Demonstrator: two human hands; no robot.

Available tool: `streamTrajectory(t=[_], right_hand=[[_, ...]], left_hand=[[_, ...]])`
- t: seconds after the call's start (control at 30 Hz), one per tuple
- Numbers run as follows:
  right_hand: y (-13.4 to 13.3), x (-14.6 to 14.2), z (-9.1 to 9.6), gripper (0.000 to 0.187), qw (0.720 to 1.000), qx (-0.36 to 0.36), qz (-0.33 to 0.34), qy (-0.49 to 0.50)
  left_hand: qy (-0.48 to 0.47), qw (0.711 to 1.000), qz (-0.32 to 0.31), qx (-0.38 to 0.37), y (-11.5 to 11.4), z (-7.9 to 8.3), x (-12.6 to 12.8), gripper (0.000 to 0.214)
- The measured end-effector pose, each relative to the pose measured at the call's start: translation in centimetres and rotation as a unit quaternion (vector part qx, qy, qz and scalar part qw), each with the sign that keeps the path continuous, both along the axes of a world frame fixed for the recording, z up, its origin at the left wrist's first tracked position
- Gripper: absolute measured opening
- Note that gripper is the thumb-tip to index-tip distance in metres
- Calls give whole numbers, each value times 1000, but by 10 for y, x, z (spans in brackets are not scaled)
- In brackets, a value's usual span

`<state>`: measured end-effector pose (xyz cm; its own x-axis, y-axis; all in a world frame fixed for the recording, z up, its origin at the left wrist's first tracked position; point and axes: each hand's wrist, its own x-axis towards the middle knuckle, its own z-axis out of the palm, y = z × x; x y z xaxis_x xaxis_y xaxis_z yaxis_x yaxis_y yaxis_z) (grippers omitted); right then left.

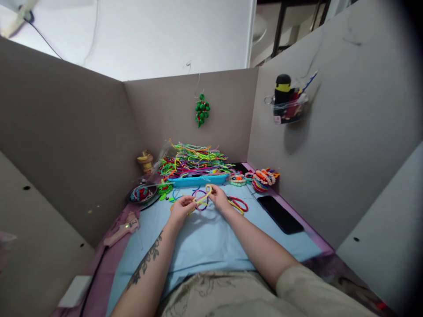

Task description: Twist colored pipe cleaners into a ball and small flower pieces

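Above the blue sheet, my left hand pinches a pale yellow pipe cleaner near one end. My right hand has closed its fingers on the other side of this same stem, which bends into a loop between the two hands. Just behind and below it shows a purple pipe cleaner curved into a ring; whether it is joined to the yellow one I cannot tell. Red pipe cleaner loops lie on the sheet beside my right wrist.
Behind the hands, a blue tray bears a heap of colourful pipe cleaners. A glue gun lies left, near a dark bowl. On the right are a phone and finished woven pieces. Grey panels enclose the table.
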<state>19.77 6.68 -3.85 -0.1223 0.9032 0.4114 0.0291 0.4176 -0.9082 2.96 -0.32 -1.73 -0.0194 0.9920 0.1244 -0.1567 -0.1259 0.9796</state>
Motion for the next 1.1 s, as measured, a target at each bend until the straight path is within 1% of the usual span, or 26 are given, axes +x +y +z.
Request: streamTrajectory(t=[0.07, 0.17, 0.3, 0.37, 0.43, 0.53, 0.6, 0.63, 0.7, 0.83, 0.97, 1.1], right_hand=[[-2, 0, 2, 34, 1000, 21, 15, 3], [-6, -1, 6, 24, 999, 29, 26, -1], [-11, -2, 12, 20, 999, 33, 24, -24], [-13, 0, 15, 20, 999, 37, 6, -37], [-14, 2, 17, 23, 998, 39, -31, -32], [-16, 7, 21, 26, 996, 31, -81, 1], [-18, 9, 24, 26, 996, 23, -85, 21], [-19, 9, 25, 27, 996, 18, -78, 29], [-22, 8, 28, 28, 997, 8, -59, 41], [-24, 4, 28, 32, 998, -13, -34, 45], [-22, 1, 23, 32, 1000, -27, 13, 9], [-22, -1, 20, 34, 996, -25, 74, -36]], left_hand=[[8, 1000, -14, -4, -1, -1, 0, 37], [12, 1000, -17, -3, -1, -1, 0, 37], [11, 999, -30, -3, -1, -1, 0, 36], [11, 1000, -27, -3, -1, 0, 0, 36], [14, 1000, 7, 0, 1, 0, 0, 36], [30, 993, 114, 13, 5, -1, -4, 37], [41, 985, 168, 20, 8, -3, -6, 37], [45, 983, 179, 22, 9, -4, -7, 38], [50, 983, 177, 23, 10, -6, -8, 38], [69, 989, 132, 19, 9, -7, -6, 38], [70, 992, 96, 27, 6, -5, -3, 37], [65, 993, 95, 31, 4, -2, -1, 37]])
